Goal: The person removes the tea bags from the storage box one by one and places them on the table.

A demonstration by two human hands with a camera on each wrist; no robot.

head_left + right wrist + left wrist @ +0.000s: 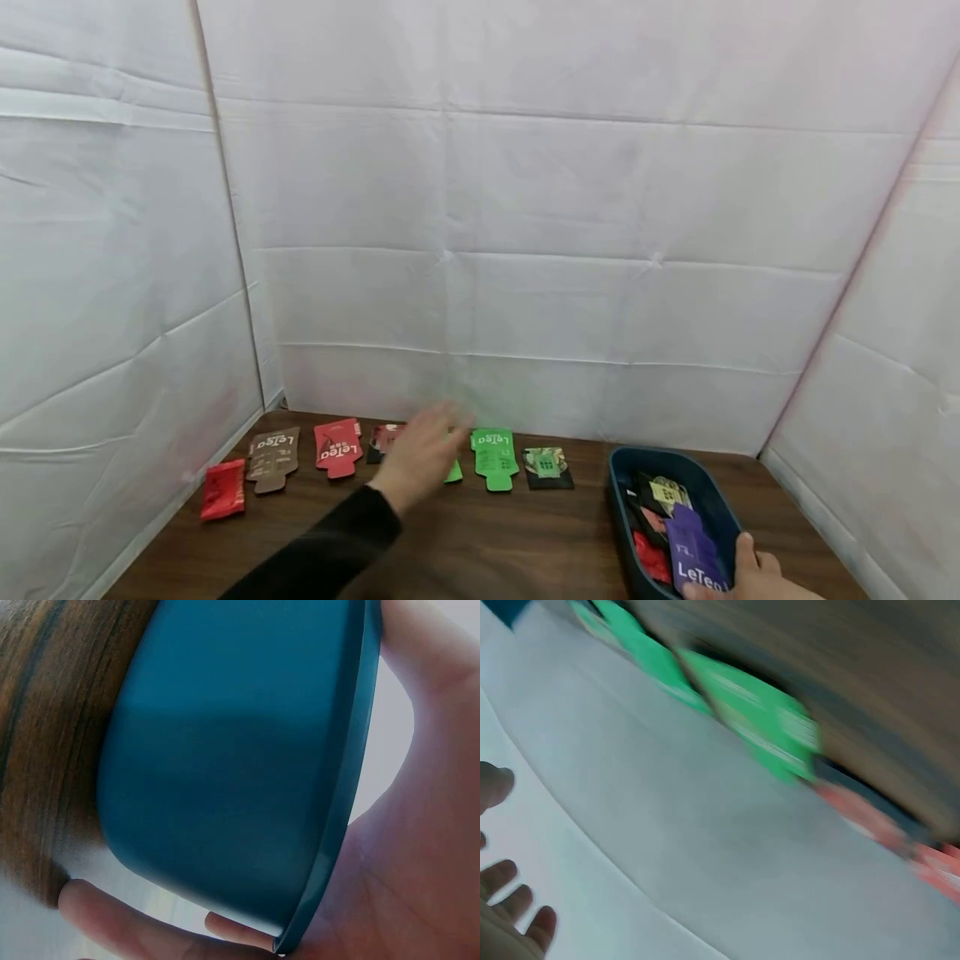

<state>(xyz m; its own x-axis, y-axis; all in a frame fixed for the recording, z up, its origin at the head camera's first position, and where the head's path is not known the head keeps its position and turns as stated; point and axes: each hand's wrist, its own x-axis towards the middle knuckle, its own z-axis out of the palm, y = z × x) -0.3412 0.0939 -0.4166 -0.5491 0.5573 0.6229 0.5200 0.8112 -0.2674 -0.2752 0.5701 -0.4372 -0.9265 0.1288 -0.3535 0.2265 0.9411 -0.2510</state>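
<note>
Head view: three white fabric panels (555, 208), one wood-grain table (525, 542), one blue bin (675, 458), two hands and seven packets visible in a row. Left of the left-hand fingers lie four: one brown packet (273, 458), one red packet (338, 447), one red sachet (223, 490) and one black-and-red packet (381, 440), the last nearest the fingers. One green packet (454, 472) shows partly from behind the hand. Right of the fingers lie two: one upright-lying green "LeTea" packet (495, 458), near, and one black-and-green packet (549, 468), farther out. Inside the bin, beside the right-hand fingers: one purple packet (693, 550), one red sachet in the bin (652, 557), and dark packets whose overlap prevents a count.

Left hand (426, 454): arm extended forward above the table, fingers spaced apart and empty in the left wrist view. Contact with the partly hidden green packet cannot be told. Right hand (757, 575): clamped on the bin's near right end, thumb at the rim, fingers along the outer wall.

Surroundings: the back panel stands behind the row, beyond the left fingertips. The left hand blocks part of the row; a black sleeve (322, 550) covers the table in front. Motion blur obscures packet print in the left wrist view.
</note>
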